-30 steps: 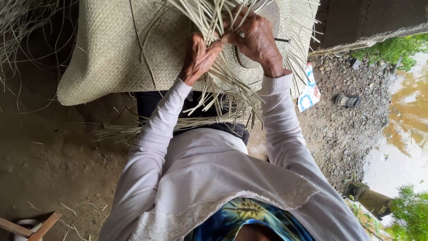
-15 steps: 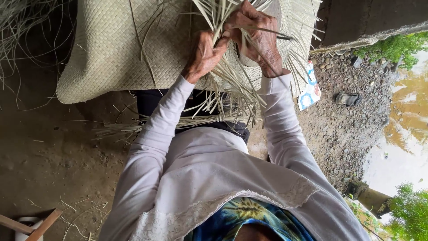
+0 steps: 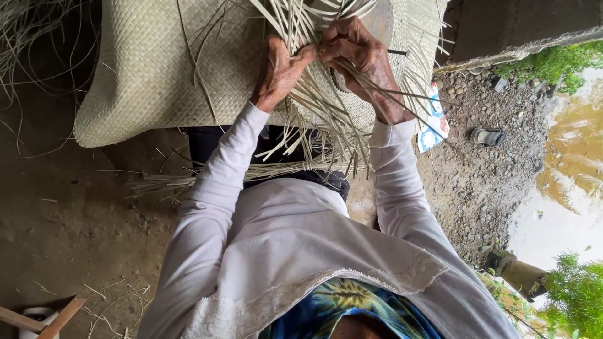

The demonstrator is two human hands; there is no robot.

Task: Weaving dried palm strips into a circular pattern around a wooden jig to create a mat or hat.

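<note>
Face cut off at the bottom edge, only a blue patterned headscarf (image 3: 352,311) and white long sleeves (image 3: 220,188) showing. Far edge of the woven mat (image 3: 157,75) lost past the top of the frame, and its right part hidden behind hands and loose strips. Fingertips buried among the pale straw strips (image 3: 326,119), so hard to count how many strands each one pinches; perhaps a small bunch apiece. Left hand (image 3: 279,69) curled narrow, grip closed on strips at the mat's unfinished edge, thumb pressed toward the other hand. Right hand (image 3: 358,56) likewise closed on strips, knuckles up, touching the left at the fingertips. Dark round object behind the right hand mostly covered, kind not clear. Two hands, two sleeves, one mat lying across the lap and spreading left over the dirt floor (image 3: 69,220). Loose strips too many to count, fanning down from the hands toward the lap, with a tied bundle (image 3: 251,172) lying crosswise below them. One sandal (image 3: 487,135) on the gravel at right, well apart; one blue and white wrapper (image 3: 436,119) just beside the right forearm; brown puddle (image 3: 565,169) at the far right edge, partly cut off. One wooden stick (image 3: 59,317) in the bottom left corner, only partly in view.
</note>
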